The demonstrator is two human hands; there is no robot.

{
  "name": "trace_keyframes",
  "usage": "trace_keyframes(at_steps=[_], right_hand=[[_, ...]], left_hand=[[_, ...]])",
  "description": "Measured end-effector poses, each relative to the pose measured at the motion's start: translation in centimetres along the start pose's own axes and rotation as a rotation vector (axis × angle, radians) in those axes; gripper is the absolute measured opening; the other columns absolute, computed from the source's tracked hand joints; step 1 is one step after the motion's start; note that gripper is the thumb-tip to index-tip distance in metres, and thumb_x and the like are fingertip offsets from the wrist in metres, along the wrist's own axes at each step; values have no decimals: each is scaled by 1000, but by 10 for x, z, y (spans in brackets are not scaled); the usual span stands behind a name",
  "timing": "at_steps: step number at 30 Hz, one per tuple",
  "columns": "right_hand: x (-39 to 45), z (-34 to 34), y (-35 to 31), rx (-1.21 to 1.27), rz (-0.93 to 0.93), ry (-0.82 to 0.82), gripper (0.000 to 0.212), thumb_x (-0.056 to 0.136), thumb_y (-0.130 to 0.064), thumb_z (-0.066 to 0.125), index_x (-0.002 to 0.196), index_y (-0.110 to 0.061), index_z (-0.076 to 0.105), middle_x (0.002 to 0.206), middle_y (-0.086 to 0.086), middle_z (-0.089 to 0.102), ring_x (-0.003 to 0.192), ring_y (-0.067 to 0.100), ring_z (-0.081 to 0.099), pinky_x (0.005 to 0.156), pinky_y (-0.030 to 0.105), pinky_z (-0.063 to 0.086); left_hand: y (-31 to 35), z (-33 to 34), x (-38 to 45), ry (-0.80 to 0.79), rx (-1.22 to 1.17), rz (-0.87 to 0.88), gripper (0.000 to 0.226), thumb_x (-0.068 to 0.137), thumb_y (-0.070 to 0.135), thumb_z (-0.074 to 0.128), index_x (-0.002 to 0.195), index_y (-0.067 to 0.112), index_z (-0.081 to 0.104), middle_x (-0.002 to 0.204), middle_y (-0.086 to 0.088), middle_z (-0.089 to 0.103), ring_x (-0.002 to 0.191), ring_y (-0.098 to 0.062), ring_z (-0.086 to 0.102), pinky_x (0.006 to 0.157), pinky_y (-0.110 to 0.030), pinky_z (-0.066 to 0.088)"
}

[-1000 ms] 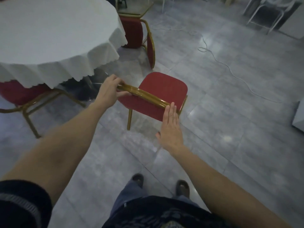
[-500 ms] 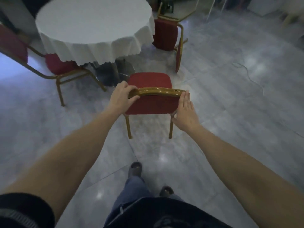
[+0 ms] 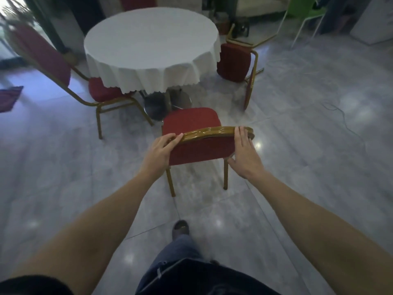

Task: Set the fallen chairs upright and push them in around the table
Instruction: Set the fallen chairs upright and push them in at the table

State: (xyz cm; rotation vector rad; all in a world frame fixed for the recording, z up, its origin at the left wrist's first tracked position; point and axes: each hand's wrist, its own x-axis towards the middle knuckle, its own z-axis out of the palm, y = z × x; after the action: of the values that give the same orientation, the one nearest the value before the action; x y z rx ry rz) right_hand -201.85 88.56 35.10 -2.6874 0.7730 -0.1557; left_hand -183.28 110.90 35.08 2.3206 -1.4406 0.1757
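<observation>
A red chair (image 3: 191, 122) with a gold frame stands upright in front of me, its seat facing the round table (image 3: 152, 45) with the white cloth. My left hand (image 3: 159, 152) is closed on the left end of the chair's top rail. My right hand (image 3: 244, 154) lies on the right end of the rail, fingers straight over it, thumb by the backrest's side. Another red chair (image 3: 102, 90) stands upright at the table's left, its seat partly under the cloth. At the table's right, a third red chair (image 3: 236, 62) lies tipped over on the floor.
The table's shiny metal foot (image 3: 161, 105) stands just beyond the chair I hold. A thin cable (image 3: 340, 116) runs over the grey tiles at the right. A green chair (image 3: 304, 15) stands at the back right. A striped mat (image 3: 9, 96) lies at the left edge.
The chair has turned to face the table squarely and stands on its legs. My right hand went from the backrest's back to the rail's right end. The view lifted toward the table.
</observation>
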Motion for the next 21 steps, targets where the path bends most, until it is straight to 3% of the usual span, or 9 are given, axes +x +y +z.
trace_keyframes(at_steps=[7, 16, 21], right_hand=[[61, -18, 16, -69, -23, -96, 101, 91, -30, 62, 153, -6, -14, 163, 14, -10, 151, 25, -8, 123, 43, 8], [157, -18, 20, -65, -68, -148, 102, 91, -29, 62, 152, -7, -17, 162, 13, -17, 150, 25, -12, 123, 41, 6], [220, -24, 23, -88, -108, -208, 98, 94, -30, 58, 152, -7, -18, 161, 13, -18, 150, 24, -12, 123, 40, 4]], left_hand=[[-11, 7, 52, 25, 6, -60, 51, 94, 4, 51, 141, 22, 48, 125, -15, 55, 107, -35, 54, 88, -43, 50], [-48, 28, 115, 116, 46, -140, 52, 91, -1, 53, 138, 22, 51, 119, -11, 57, 100, -31, 56, 80, -42, 54], [-71, 35, 159, 129, 17, -225, 52, 92, -3, 51, 137, 23, 53, 120, -10, 56, 103, -29, 55, 82, -40, 53]])
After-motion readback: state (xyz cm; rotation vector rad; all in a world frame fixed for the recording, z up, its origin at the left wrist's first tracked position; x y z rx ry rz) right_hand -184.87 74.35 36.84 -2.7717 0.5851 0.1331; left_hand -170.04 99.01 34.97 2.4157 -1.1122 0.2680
